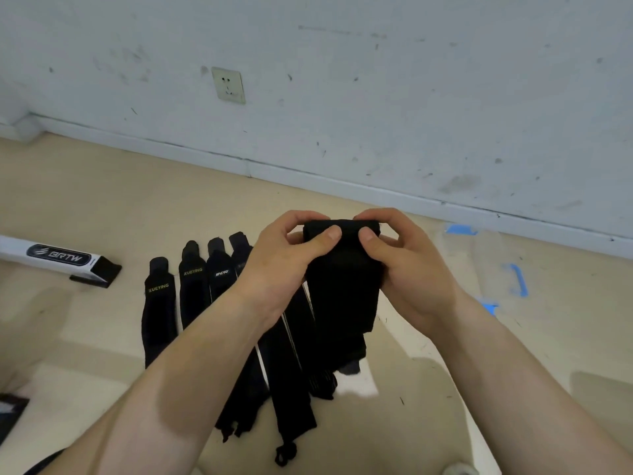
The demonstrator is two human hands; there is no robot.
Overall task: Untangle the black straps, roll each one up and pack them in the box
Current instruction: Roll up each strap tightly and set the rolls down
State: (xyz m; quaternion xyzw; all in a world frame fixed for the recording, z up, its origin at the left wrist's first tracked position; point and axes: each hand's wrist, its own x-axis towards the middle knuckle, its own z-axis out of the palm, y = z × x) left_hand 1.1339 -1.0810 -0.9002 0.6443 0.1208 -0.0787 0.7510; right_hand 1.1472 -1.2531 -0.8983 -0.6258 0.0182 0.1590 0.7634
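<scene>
Rolling step: strap (342,269) top pinched by left hand (287,262) and right hand (411,265), above laid-out straps (191,289); tight, even turns needed next.

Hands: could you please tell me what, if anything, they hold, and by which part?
The left hand and right hand both pinch one black strap at its top end, thumbs in front.

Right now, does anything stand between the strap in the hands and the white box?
Only the flat straps on the floor lie between the held strap and the white box at the left; above them nothing visible blocks the way.
</scene>
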